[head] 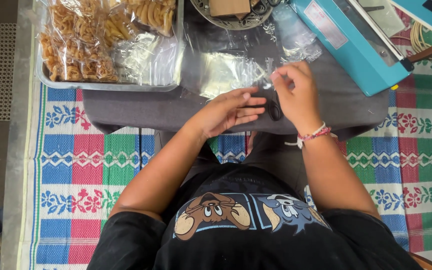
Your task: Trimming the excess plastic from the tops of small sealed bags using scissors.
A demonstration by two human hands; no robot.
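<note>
My right hand [296,92] pinches the edge of a small clear plastic bag [228,72] that lies on the low grey table [141,107]. My left hand [231,110] rests flat just below the bag, fingers stretched out and holding nothing. A black ring-shaped thing [274,110] lies on the table between my hands. A beaded bracelet [313,134] is on my right wrist.
A metal tray [106,86] at the back left holds several sealed bags of fried snacks [83,35]. A teal heat sealer [356,40] stands at the back right. A round basket [231,15] sits at the back middle. A patterned mat [86,165] covers the floor.
</note>
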